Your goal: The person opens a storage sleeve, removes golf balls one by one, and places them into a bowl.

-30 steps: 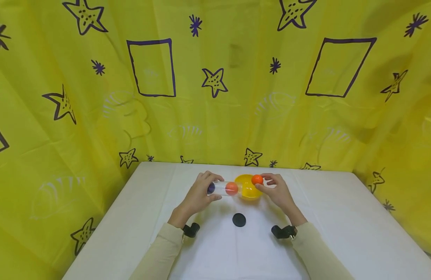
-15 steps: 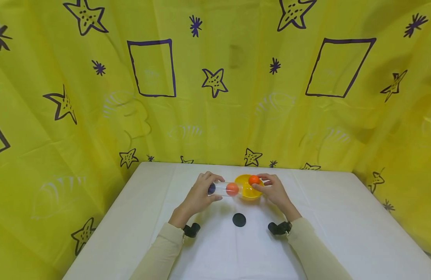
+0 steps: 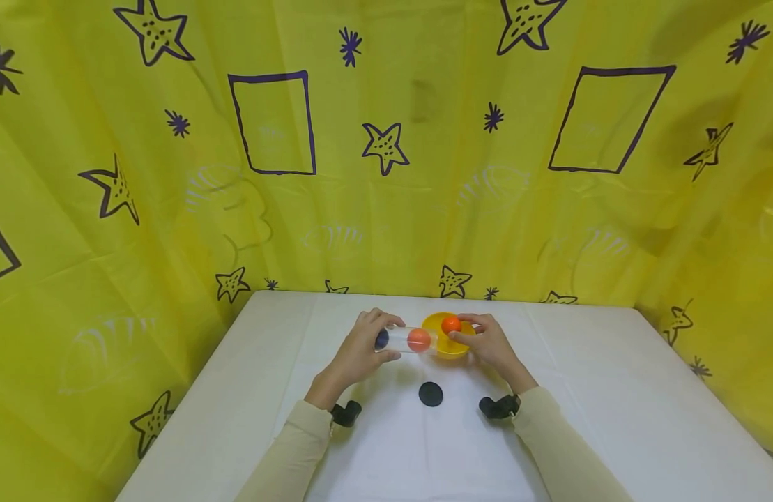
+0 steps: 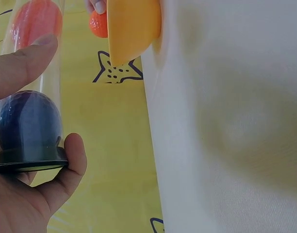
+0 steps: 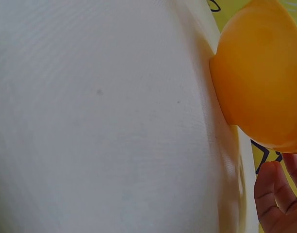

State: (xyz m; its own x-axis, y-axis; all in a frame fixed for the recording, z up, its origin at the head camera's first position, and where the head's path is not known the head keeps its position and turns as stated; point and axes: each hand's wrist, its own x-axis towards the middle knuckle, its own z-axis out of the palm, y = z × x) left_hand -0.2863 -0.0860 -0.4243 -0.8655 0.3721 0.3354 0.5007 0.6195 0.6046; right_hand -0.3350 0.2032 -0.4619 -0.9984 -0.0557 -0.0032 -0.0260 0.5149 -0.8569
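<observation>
Fingers and thumb of the left hand (image 3: 355,348) curl round a clear tube (image 3: 403,339), a firm grip that holds it level above the desk (image 3: 612,390), its open end toward the yellow bowl (image 3: 438,343). Inside the tube a dark blue ball (image 4: 27,119) sits against the black cap at the closed end, with an orange ball (image 3: 418,339) farther along toward the mouth. The right hand (image 3: 486,343) pinches a second orange ball (image 3: 451,324) between thumb and fingertips, a closed grip, poised over the bowl just beside the tube's open end. The bowl stands on the white desk between the two hands. A black round lid (image 3: 431,394) lies flat on the desk nearer the person, apart from both hands. Yellow cloth (image 3: 173,174) printed with purple stars and squares hangs round the desk.
</observation>
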